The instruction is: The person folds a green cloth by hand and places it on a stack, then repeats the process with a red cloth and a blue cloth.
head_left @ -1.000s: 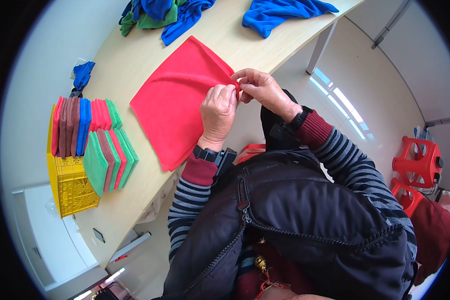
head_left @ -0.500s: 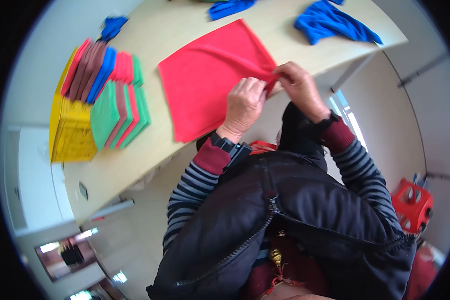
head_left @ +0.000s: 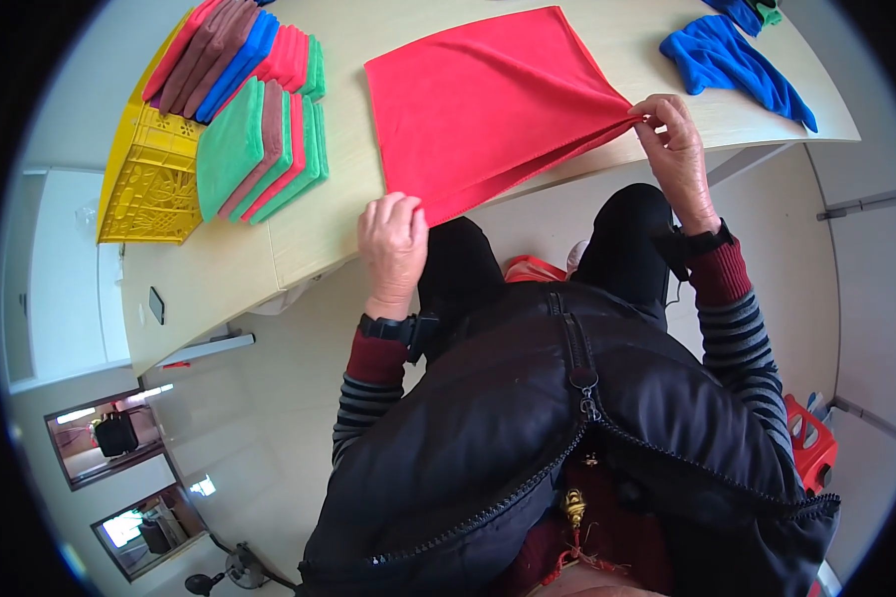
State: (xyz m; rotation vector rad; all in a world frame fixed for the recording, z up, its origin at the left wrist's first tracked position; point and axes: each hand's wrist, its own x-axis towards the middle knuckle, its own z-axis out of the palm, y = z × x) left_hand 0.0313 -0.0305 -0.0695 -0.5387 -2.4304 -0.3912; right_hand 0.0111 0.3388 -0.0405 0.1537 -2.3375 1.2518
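A red cloth (head_left: 488, 95) lies spread on the pale table, folded over so that two layers part along its near edge. My left hand (head_left: 393, 244) grips the near left corner, fingers pressed together at the table's front edge. At the near right corner, my right hand (head_left: 675, 149) pinches the cloth between thumb and fingers. Between the two hands the near edge is drawn out and slightly lifted, with a narrow gap between its layers.
Left of the cloth stand folded green, red and brown cloths (head_left: 259, 149), beside a yellow plastic crate (head_left: 154, 179) holding more folded cloths. A crumpled blue cloth (head_left: 732, 70) lies at the right. A small dark flat object (head_left: 156, 305) rests near the table's left end. A red plastic stool (head_left: 811, 448) stands on the floor.
My left hand has slid left along the near edge to the other corner. My right hand has moved right, keeping its pinch, and the near edge is now stretched out.
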